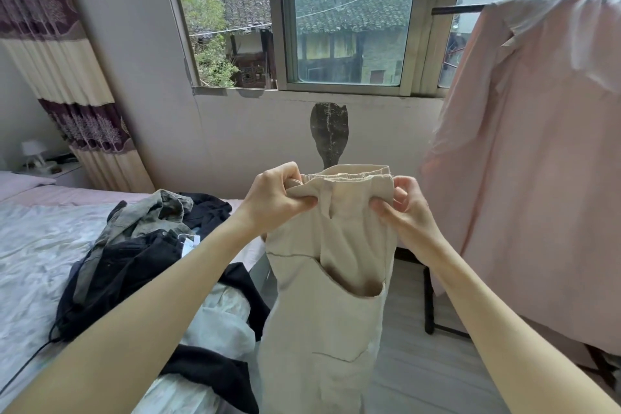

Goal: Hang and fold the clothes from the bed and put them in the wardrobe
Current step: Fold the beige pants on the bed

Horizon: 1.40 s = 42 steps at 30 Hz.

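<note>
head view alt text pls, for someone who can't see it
Both hands, left hand and right hand, hold up cream trousers by the elastic waistband, legs hanging down in front of a window. To the left, dark clothes lie piled on the bed; on the right, a pink shirt hangs from a rail.

I see the trousers (332, 262) held up between my hands, the bed (37, 245) left with a clothes pile (141, 245) on it, a hanging shirt (531, 161) right, the window (336, 20) far behind.
</note>
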Each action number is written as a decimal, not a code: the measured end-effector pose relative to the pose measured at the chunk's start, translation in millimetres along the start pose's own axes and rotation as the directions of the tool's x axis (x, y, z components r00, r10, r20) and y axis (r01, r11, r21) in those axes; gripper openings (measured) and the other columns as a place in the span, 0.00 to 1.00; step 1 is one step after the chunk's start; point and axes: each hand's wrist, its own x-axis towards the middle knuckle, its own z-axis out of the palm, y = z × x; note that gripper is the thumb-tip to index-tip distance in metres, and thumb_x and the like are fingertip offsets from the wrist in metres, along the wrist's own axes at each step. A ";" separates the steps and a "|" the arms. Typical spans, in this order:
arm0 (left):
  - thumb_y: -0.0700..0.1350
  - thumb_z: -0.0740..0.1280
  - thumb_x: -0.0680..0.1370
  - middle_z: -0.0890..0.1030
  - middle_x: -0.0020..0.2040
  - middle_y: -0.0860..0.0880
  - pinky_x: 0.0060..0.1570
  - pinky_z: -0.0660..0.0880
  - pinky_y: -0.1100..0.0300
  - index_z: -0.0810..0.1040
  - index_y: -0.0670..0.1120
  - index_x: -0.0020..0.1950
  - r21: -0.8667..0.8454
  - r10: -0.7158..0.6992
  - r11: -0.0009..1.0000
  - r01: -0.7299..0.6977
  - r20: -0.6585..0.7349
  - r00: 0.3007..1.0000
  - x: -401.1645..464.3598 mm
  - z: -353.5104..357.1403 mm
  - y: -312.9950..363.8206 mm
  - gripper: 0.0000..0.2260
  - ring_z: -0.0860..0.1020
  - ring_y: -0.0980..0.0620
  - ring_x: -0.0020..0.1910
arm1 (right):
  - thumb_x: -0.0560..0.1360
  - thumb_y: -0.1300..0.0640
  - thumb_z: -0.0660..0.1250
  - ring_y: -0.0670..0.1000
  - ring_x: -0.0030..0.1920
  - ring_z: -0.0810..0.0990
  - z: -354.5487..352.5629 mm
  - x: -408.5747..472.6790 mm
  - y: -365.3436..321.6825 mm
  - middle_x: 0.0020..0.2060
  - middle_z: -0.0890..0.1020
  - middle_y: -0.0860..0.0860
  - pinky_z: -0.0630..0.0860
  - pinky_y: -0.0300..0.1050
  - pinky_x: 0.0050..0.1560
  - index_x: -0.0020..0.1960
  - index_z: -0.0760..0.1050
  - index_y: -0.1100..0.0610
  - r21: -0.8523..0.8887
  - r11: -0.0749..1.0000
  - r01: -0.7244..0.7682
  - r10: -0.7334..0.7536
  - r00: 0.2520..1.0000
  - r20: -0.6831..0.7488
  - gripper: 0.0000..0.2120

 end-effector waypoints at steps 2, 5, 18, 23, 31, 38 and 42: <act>0.34 0.72 0.69 0.65 0.21 0.57 0.29 0.62 0.65 0.63 0.46 0.33 0.024 0.017 1.000 -0.019 0.069 0.997 -3.5 -6.6 0.0 0.17 0.61 0.57 0.25 | 0.76 0.64 0.65 0.47 0.41 0.76 2.3 3.3 1.2 0.41 0.79 0.53 0.73 0.41 0.42 0.46 0.70 0.54 -0.038 0.999 0.001 -0.004 0.997 -0.082 0.07; 0.33 0.67 0.70 0.68 0.25 0.58 0.31 0.65 0.67 0.67 0.47 0.40 0.091 -0.011 0.996 -0.008 0.211 0.977 -9.8 -29.1 3.1 0.12 0.64 0.57 0.27 | 0.77 0.65 0.62 0.43 0.37 0.73 13.9 10.0 -1.8 0.37 0.76 0.47 0.70 0.33 0.39 0.42 0.70 0.54 -0.054 0.997 0.059 -0.064 0.993 -0.103 0.08; 0.49 0.73 0.62 0.82 0.38 0.59 0.42 0.75 0.67 0.80 0.56 0.50 0.090 -0.343 0.927 0.363 -0.180 0.922 -93.6 -137.7 2.9 0.17 0.80 0.61 0.40 | 0.76 0.67 0.63 0.48 0.50 0.71 173.0 50.3 -36.4 0.43 0.73 0.44 0.68 0.29 0.49 0.58 0.72 0.56 -0.050 0.944 0.325 -0.319 0.942 0.103 0.13; 0.44 0.77 0.66 0.84 0.41 0.54 0.44 0.76 0.63 0.80 0.54 0.46 0.056 -0.335 0.921 0.385 -0.387 0.859 -118.8 -198.4 -2.2 0.12 0.80 0.60 0.41 | 0.76 0.64 0.63 0.48 0.47 0.65 264.3 66.0 -62.7 0.35 0.71 0.41 0.64 0.29 0.41 0.54 0.76 0.58 -0.052 0.906 0.421 -0.409 0.899 0.157 0.08; 0.45 0.75 0.69 0.74 0.23 0.62 0.29 0.65 0.75 0.80 0.51 0.42 0.075 -0.295 0.895 0.440 -0.641 0.709 -170.1 -331.8 -46.2 0.06 0.72 0.66 0.26 | 0.76 0.64 0.61 0.55 0.51 0.77 451.4 66.1 -95.4 0.45 0.80 0.49 0.73 0.52 0.53 0.54 0.76 0.54 0.035 0.917 0.398 -0.389 0.867 0.312 0.10; 0.49 0.76 0.69 0.70 0.30 0.57 0.29 0.63 0.71 0.80 0.46 0.51 0.079 -0.337 0.761 0.644 -0.800 0.496 -232.3 -497.2 -172.3 0.14 0.68 0.60 0.31 | 0.76 0.63 0.62 0.57 0.51 0.78 685.9 61.8 -80.7 0.47 0.82 0.54 0.73 0.49 0.51 0.54 0.77 0.54 0.043 0.951 0.306 -0.287 0.824 0.489 0.10; 0.51 0.74 0.70 0.80 0.50 0.51 0.46 0.69 0.64 0.79 0.47 0.57 0.025 -0.442 0.600 0.799 -0.823 0.357 -269.6 -573.2 -280.4 0.18 0.76 0.53 0.49 | 0.74 0.68 0.60 0.58 0.52 0.79 816.5 63.9 -33.8 0.50 0.82 0.55 0.74 0.48 0.49 0.54 0.77 0.58 -0.040 0.974 0.222 -0.145 0.754 0.641 0.13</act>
